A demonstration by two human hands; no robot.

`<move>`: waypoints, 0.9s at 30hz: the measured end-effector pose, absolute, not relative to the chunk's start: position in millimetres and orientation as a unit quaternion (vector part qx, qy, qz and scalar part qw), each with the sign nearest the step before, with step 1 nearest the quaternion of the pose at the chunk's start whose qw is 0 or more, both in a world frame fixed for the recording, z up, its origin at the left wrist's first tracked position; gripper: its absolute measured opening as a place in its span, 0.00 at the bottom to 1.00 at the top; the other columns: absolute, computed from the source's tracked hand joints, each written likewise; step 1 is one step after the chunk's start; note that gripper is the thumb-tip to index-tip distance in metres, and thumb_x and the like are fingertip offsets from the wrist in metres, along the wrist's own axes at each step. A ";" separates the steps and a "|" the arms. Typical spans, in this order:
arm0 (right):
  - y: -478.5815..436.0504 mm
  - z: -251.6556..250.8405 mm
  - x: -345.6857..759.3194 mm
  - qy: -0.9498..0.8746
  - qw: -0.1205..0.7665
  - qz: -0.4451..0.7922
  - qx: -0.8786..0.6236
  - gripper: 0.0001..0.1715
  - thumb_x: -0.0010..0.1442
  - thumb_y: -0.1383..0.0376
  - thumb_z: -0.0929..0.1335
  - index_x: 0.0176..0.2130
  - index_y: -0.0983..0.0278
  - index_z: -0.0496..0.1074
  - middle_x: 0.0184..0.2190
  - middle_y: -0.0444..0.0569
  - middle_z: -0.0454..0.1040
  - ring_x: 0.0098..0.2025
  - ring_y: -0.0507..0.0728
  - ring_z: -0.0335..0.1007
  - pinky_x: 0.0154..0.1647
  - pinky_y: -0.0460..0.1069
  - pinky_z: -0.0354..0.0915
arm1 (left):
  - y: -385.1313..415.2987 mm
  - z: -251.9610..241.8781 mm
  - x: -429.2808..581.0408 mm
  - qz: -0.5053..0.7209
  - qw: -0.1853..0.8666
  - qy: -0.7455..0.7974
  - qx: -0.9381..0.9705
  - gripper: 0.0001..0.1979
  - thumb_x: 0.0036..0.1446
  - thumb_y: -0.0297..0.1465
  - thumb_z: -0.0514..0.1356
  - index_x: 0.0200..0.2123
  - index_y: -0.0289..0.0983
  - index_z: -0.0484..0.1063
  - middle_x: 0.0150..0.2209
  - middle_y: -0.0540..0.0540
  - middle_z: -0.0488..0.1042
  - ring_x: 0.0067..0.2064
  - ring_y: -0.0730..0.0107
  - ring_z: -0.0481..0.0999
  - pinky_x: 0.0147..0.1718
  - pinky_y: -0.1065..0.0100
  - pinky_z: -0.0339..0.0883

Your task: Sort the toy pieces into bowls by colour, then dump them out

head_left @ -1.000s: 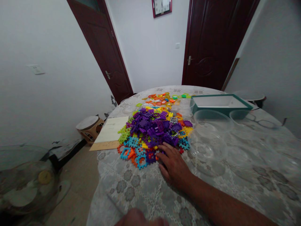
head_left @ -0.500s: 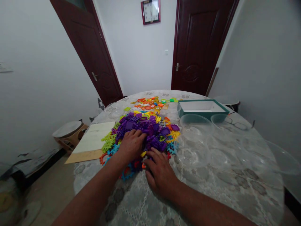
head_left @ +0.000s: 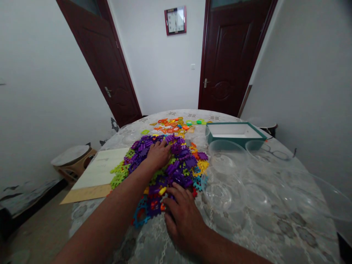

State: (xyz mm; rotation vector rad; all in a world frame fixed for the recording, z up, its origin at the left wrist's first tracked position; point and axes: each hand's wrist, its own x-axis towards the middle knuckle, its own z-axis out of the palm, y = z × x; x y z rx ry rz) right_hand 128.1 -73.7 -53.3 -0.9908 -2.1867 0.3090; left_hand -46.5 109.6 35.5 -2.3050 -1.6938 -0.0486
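A heap of plastic gear-like building pieces (head_left: 143, 148), mostly purple with lime green, yellow, blue and orange among them, is spread over the table. My left hand (head_left: 159, 154) lies across the upper part of the heap, palm down, fingers stretched over purple pieces. Its palm hides what is underneath. At the heap's near edge, my right hand (head_left: 184, 211) rests with its fingers apart and slightly bent, touching the pieces there. A small yellow piece (head_left: 162, 191) sits just beyond its fingertips. Neither hand visibly lifts anything.
Clear plastic bowls (head_left: 224, 196) stand on the right, near a green-rimmed box (head_left: 236, 138) and eyeglasses (head_left: 280, 154). Left of the heap lies a paper sheet (head_left: 103, 167). Farther back are scattered orange and green pieces (head_left: 172, 126). A stool (head_left: 70, 156) stands beyond the table.
My left hand has slid forward, away from me, over the heap, and some purple pieces have shifted, baring green ones. My right hand stays at the near edge. The view has tilted up slightly.
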 end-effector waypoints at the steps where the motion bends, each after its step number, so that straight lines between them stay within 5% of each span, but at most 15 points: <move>1: -73.7 -54.0 128.2 -0.845 0.357 0.115 -0.382 0.28 0.62 0.72 0.70 0.60 0.58 0.71 0.68 0.55 0.69 0.75 0.68 0.56 0.72 0.71 0.57 | 114.1 36.5 -46.4 -0.015 0.140 -0.590 -0.795 0.21 0.68 0.37 0.59 0.62 0.44 0.73 0.62 0.36 0.71 0.59 0.44 0.72 0.57 0.47 0.65; 13: -52.3 -55.5 135.2 -0.822 0.400 0.077 -0.397 0.21 0.70 0.70 0.68 0.59 0.58 0.73 0.65 0.55 0.72 0.72 0.67 0.59 0.70 0.67 0.61 | 87.2 38.6 -79.1 -0.005 0.149 -0.590 -0.794 0.16 0.68 0.40 0.60 0.52 0.38 0.78 0.52 0.35 0.78 0.57 0.45 0.74 0.58 0.47 0.64; 27: -34.4 -74.9 150.0 -0.834 0.421 0.030 -0.355 0.25 0.68 0.75 0.62 0.60 0.62 0.75 0.63 0.55 0.74 0.72 0.66 0.61 0.69 0.66 0.61 | -58.4 19.5 -86.2 -0.179 0.110 -0.576 -0.790 0.17 0.69 0.37 0.61 0.59 0.41 0.74 0.60 0.40 0.76 0.66 0.50 0.67 0.69 0.45 0.57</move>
